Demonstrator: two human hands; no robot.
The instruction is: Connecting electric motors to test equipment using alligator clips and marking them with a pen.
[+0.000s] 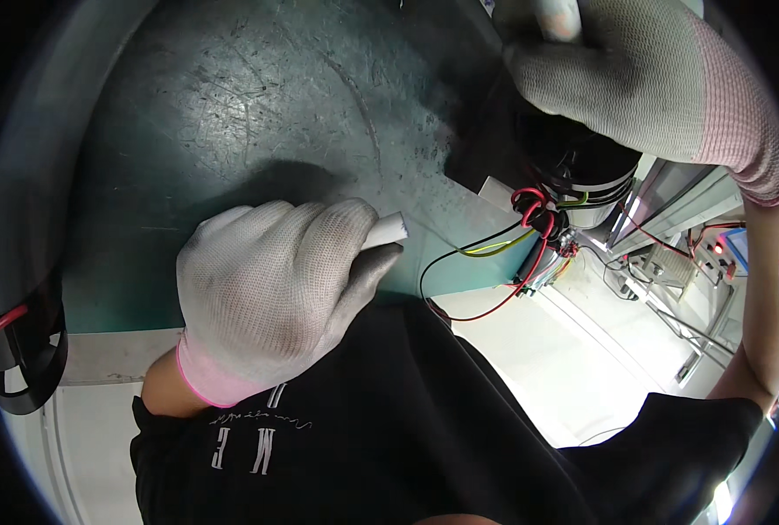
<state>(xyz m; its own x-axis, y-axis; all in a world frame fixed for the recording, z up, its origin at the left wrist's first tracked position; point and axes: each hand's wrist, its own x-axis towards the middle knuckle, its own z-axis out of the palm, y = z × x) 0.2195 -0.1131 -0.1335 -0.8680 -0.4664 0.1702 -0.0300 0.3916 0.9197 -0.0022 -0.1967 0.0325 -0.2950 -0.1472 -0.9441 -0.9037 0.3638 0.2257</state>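
My left hand (276, 280), in a whitish knit glove with a pink cuff, is closed over the near part of the dark green worktop. A short white cylindrical piece (386, 230) sticks out between its forefinger and thumb, its flat end facing right. At the upper right, my right hand (621, 79) wears a matching glove with a grey, soiled palm side. Its fingers curl beside a pale cylindrical thing (557, 21) with a pinkish end, cut off by the top edge. What that is, I cannot make out. Below this hand stands a black cylindrical device (573, 153).
Red, black and yellow-green wires (529, 227) hang in a loop past the right edge of the scratched worktop (232, 114). A thick dark hose (44, 175) curves down the left side. Beyond the right edge is a socket panel with cables (713, 254).
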